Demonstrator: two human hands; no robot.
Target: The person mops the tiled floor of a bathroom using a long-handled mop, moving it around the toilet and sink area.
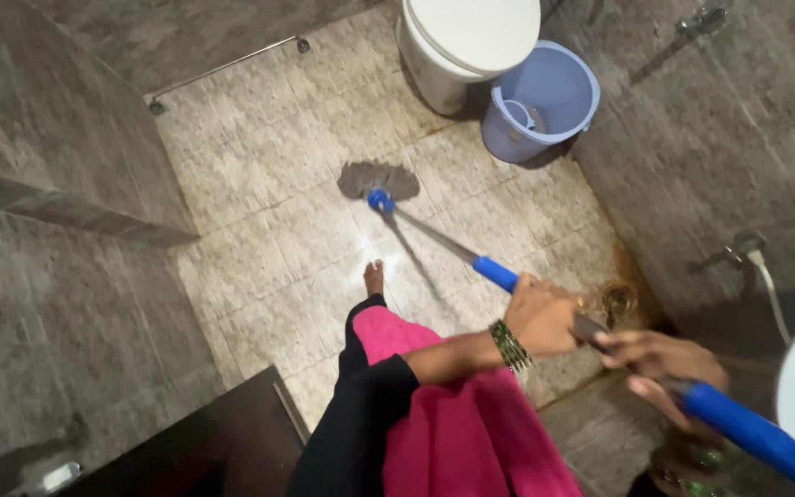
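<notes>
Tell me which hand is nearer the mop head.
Left. The left hand grips the handle farther down, closer to the mop head. The right hand grips higher up the handle, farther from it.

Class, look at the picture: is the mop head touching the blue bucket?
Apart. The head view shows bare floor tiles between the mop head and the blue bucket.

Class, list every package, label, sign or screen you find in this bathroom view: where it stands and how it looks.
None in view: no package, label, sign or screen shows.
Only a mop, bucket and toilet stand on the tiled floor.
</notes>
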